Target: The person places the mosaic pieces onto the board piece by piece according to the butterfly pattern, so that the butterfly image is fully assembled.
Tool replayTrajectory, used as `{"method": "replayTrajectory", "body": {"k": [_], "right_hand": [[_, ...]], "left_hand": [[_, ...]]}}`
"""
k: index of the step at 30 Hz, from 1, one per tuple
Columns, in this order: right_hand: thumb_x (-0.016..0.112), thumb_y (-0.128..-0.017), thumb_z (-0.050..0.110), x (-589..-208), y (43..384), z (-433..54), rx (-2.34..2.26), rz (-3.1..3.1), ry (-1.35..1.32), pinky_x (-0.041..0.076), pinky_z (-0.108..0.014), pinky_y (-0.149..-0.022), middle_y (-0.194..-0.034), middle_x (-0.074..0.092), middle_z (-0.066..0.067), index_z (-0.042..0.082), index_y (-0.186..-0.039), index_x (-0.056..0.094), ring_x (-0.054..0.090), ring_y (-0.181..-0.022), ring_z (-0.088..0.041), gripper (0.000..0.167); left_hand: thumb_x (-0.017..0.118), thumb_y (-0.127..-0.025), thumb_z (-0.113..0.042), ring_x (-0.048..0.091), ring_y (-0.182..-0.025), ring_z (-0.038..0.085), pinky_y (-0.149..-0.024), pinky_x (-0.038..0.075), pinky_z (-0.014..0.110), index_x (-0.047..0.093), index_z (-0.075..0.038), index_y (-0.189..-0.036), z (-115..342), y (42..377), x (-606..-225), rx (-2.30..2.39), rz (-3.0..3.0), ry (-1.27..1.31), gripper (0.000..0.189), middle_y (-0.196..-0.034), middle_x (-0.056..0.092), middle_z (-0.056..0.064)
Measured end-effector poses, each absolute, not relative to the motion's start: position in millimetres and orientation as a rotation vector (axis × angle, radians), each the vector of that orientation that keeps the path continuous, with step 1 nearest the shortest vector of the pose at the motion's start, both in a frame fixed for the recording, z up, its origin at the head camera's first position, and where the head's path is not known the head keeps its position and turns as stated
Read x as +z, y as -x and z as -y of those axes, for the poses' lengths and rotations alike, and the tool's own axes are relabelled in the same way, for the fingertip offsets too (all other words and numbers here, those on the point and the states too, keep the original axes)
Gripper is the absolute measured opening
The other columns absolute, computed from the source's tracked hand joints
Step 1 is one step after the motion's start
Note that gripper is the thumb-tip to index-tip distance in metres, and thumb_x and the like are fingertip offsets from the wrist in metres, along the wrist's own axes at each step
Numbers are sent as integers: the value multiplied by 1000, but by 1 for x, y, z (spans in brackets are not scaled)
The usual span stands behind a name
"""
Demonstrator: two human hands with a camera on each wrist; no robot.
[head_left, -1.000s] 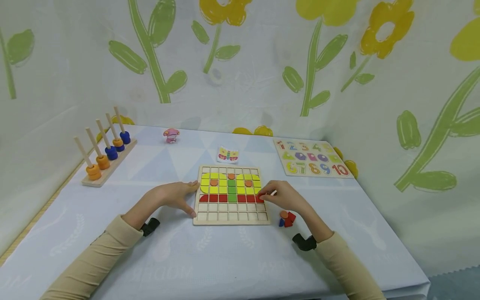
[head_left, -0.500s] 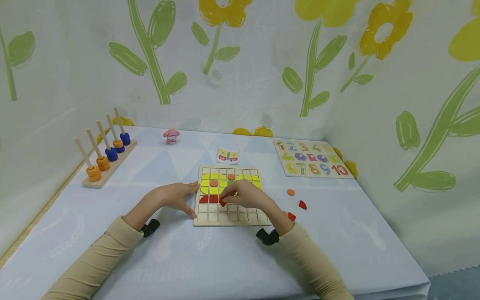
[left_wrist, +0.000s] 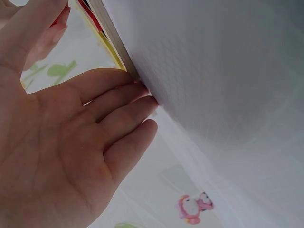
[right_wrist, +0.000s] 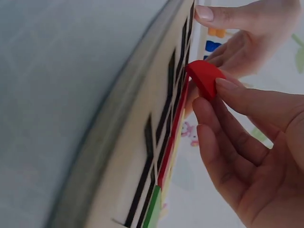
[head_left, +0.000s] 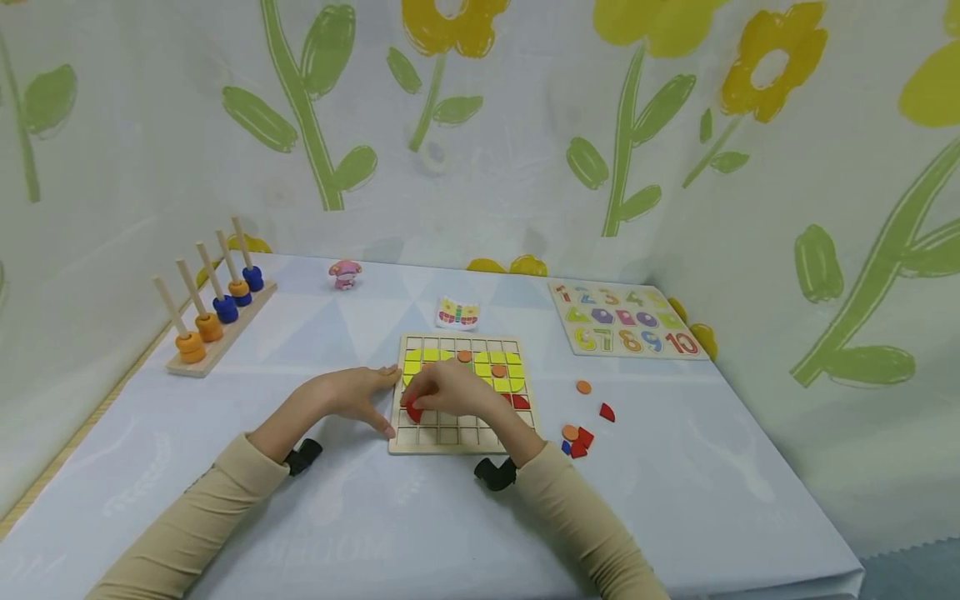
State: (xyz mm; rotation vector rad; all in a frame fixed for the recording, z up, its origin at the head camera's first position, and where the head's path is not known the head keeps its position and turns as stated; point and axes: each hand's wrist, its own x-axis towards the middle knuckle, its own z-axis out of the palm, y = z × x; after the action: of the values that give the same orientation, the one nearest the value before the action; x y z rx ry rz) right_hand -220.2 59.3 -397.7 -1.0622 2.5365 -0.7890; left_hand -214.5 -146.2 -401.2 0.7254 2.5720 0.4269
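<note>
A wooden grid board (head_left: 465, 437) lies on the table, with yellow, green, orange and red pieces set in its cells. My left hand (head_left: 352, 393) rests against the board's left edge, thumb and fingers spread along it. In the left wrist view its fingers are fairly straight and touch the edge. My right hand (head_left: 453, 390) is over the left part of the board and pinches a red quarter-circle piece (right_wrist: 205, 78) between thumb and fingers. In the right wrist view the piece is tilted, close to the end of the red row. My right hand hides several middle cells.
Right of the board lie loose pieces: an orange disc (head_left: 583, 387), a red quarter-circle (head_left: 607, 412) and a small pile (head_left: 579, 442). Behind stand a butterfly card (head_left: 457, 314) and pink figurine (head_left: 345, 273). A peg stacker (head_left: 217, 333) is left, a number puzzle (head_left: 628, 319) right.
My right hand has moved left from the board's right edge, across its middle, to the left side, pinching a red piece. Loose pieces at the right came into view. My left hand has stayed put.
</note>
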Motion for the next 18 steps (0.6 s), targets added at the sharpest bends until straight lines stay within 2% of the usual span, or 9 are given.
{"method": "replayTrajectory", "body": {"k": [9,18], "right_hand": [[70,-88,8,-398,219,-57,-790,-2506,1094,49,-13,-76,-90,72,4,12,-100,77,61,-81,-1,14],[72,-87,7,-399,218,-58,-754,-2514,1048,49,-15,-75,-89,72,4,11,-103,76,59,-80,-5,17]], "left_hand": [[79,-73,-50,26,-140,41,-110,26,55,28,0,-150,146,214,-400,421,-2559,-718,105,-155,24,22],[80,-74,-48,27,-139,41,-110,27,55,28,1,-150,146,215,-400,421,-2556,-735,104,-155,23,22]]}}
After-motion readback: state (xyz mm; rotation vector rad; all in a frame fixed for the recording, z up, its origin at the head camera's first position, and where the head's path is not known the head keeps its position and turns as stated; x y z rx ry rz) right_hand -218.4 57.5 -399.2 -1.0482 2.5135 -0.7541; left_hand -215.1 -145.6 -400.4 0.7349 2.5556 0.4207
